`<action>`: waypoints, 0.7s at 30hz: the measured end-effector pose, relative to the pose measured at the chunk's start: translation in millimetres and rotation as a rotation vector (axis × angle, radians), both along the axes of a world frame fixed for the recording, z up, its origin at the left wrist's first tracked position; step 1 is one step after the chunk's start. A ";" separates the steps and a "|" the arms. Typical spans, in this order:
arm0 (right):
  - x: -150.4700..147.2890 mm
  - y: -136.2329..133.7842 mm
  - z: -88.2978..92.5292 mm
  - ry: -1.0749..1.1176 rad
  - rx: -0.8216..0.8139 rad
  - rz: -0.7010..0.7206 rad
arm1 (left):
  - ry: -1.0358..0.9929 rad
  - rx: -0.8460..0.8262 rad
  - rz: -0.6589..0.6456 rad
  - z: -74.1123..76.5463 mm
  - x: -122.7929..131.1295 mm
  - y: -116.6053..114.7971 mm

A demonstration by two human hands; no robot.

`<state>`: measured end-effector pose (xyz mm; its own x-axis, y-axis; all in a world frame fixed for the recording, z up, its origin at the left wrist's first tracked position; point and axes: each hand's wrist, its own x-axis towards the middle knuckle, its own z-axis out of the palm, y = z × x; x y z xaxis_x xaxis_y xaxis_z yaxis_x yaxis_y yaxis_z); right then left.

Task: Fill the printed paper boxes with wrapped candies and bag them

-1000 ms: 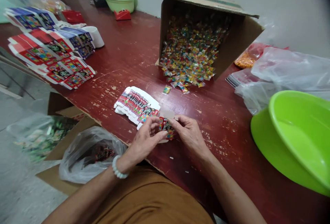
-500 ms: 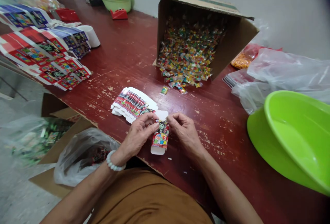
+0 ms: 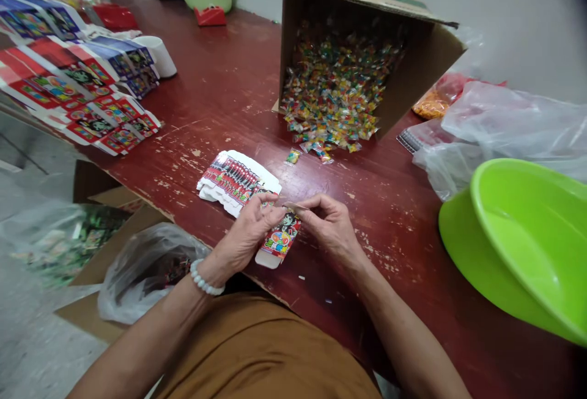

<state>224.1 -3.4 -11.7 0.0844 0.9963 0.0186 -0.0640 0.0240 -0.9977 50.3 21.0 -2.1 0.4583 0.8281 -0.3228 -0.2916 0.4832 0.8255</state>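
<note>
Between my hands is a small printed carton (image 3: 280, 237), red with colourful pictures, its white lower flap sticking out toward me. My left hand (image 3: 250, 227), with a pale bead bracelet (image 3: 206, 278) at the wrist, grips the carton's upper left side. At its top end, my right hand (image 3: 328, 221) pinches the upper flap between thumb and fingers. Just behind my left hand lies a fanned stack of flat printed cartons (image 3: 233, 178) on the dark red table (image 3: 220, 105). One wrapped candy (image 3: 293, 155) rests beyond the stack.
A cardboard box (image 3: 413, 87) on its side spills wrapped candies (image 3: 339, 105). At right stand a green basin (image 3: 509, 246) and plastic bags (image 3: 504, 117). Bundled printed boxes (image 3: 82, 81) sit at left. Below the table edge is a bag-lined carton (image 3: 132, 283).
The carton has tilted, its lower end swinging left. Its top flap, upright and white before, is now folded over under my right fingers.
</note>
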 end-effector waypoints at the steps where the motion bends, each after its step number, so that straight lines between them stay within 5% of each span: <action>1: 0.2 -1.4 -0.3 -0.020 0.015 0.006 | -0.008 -0.064 -0.082 0.9 0.5 -1.8; 4: 0.8 -5.1 1.0 -0.151 0.067 0.073 | -0.017 -0.177 -0.246 1.5 2.1 -6.6; 15: -0.1 5.3 24.0 -0.020 -0.109 0.167 | 0.063 -0.058 -0.137 5.4 13.2 -10.9; 21: -3.4 6.5 18.8 0.095 -0.168 0.127 | 0.122 -0.013 -0.099 4.8 11.2 -12.2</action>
<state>220.7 3.1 7.2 -0.0489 0.9874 -0.1502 -0.1500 -0.1559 -0.9763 61.5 8.8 2.7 0.4941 0.7763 -0.3914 -0.1405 0.5155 0.8453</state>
